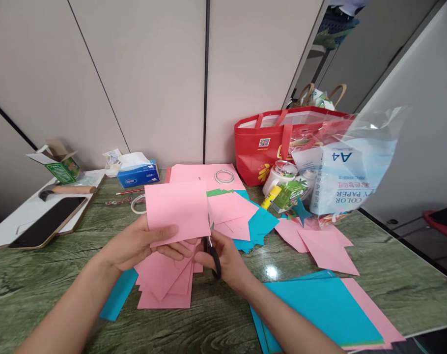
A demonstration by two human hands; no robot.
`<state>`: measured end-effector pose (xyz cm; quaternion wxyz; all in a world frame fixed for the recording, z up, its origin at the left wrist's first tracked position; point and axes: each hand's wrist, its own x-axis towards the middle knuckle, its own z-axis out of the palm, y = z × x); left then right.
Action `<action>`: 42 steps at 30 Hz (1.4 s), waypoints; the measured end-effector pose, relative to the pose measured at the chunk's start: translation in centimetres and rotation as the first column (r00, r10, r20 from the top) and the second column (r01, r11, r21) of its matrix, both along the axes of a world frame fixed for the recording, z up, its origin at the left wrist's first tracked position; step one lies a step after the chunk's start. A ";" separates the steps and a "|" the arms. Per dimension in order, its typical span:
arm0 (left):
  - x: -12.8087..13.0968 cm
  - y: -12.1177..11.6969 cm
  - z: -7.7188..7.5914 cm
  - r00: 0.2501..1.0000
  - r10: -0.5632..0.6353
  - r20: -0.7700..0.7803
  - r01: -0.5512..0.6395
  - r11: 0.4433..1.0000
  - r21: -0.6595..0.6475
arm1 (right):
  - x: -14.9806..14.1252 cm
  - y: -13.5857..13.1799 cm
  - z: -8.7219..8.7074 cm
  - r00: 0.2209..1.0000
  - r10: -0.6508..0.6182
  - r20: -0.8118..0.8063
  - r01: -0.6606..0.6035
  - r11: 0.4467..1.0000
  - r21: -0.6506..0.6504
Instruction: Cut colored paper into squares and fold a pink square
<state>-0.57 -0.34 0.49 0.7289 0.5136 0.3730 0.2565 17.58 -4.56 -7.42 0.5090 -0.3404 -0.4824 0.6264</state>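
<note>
Paper sheet (177, 209), pink, is pinched by the left hand (144, 241) at frame centre, while scissors (217, 268), partly hidden, are gripped by the right hand (226, 258).

The green, wood-grained table (168, 334) bears a blue tissue box (137, 175) and a red bag (249, 157) along its back; a white board (34, 211) at the left; pink paper pieces (166, 299) near the front; blue sheets (315, 309) at the right.

Pale panelled wall (157, 73) — dark seams (206, 73), green wood-grain table (216, 319).
</note>
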 end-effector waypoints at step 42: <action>-4.2 2.1 1.6 0.916 0.229 -0.330 -0.164 0.963 0.213 | 3.4 3.9 -3.1 0.610 -0.792 0.034 0.790 0.611 0.050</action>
